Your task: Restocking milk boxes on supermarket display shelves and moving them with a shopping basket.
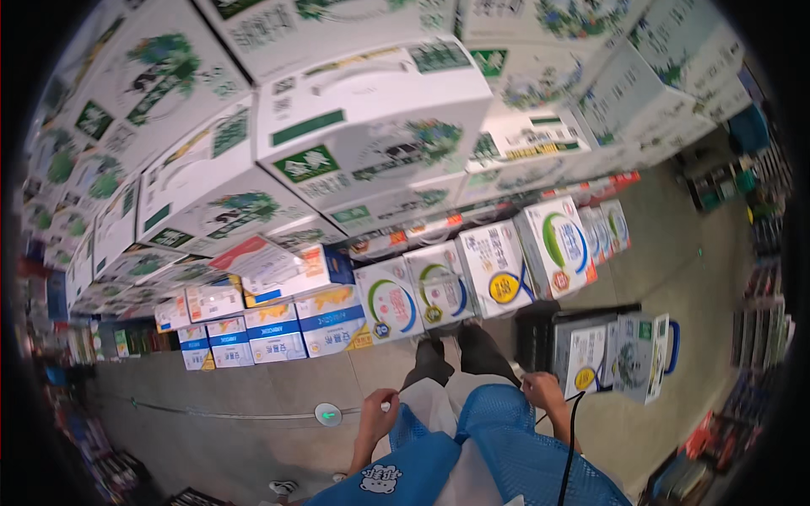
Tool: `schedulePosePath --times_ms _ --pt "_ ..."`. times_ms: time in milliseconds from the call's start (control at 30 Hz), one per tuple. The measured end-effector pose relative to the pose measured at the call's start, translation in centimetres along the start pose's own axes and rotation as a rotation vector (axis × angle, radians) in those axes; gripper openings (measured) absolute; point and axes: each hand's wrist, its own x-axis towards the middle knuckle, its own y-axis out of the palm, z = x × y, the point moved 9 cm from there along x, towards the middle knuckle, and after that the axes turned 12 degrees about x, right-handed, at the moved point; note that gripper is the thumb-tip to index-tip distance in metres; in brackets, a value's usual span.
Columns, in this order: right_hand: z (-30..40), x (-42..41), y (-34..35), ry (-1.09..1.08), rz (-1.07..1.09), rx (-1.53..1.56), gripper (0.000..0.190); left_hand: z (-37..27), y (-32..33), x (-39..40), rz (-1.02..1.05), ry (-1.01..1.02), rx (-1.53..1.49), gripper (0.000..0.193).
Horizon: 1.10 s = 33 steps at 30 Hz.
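My left hand [380, 412] is loosely curled beside the edge of my blue mesh vest [506, 411]; whether its fingers pinch anything is unclear. On the other side, my right hand [543, 391] is curled by the vest's hem, near a black cable [573, 430]. What lies within its fingers cannot be made out. Just beyond the right hand, a white milk carton box [582, 354] and a grey-white carton box [636, 357] sit in a black basket or cart [536, 338] with a blue handle [674, 346].
White and green milk boxes [380, 139] are stacked high ahead. Below them runs a row of white cartons [497, 269] and blue-white cartons [272, 332]. A round floor sign [328, 415] bears a green arrow. Another person's shoe [283, 487] shows behind at lower left. Stocked shelves [759, 316] stand far right.
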Motion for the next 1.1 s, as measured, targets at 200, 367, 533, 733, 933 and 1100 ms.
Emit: schedulePosePath --times_ms 200,367,533,733,933,1100 --pt "4.2 -0.1 -1.0 0.037 -0.215 0.145 0.022 -3.8 3.7 5.7 0.063 0.282 0.145 0.031" --pt "7.8 -0.7 -1.3 -0.080 -0.282 0.188 0.025 -7.8 6.4 5.1 0.171 0.454 0.178 0.029" --pt "6.0 -5.5 0.3 -0.024 -0.338 0.272 0.023 -8.8 9.8 0.8 0.295 0.594 0.311 0.025" --pt "1.7 -15.1 4.6 -0.008 -0.481 0.357 0.025 -8.9 15.5 -6.5 0.384 0.727 0.397 0.022" --pt "-3.7 -28.8 9.6 0.120 -0.675 0.477 0.022 -12.9 22.3 -15.5 0.481 0.885 0.378 0.021" --pt "-6.9 -36.5 11.6 0.236 -0.726 0.568 0.021 -16.1 27.0 -23.1 0.532 1.076 0.428 0.021"
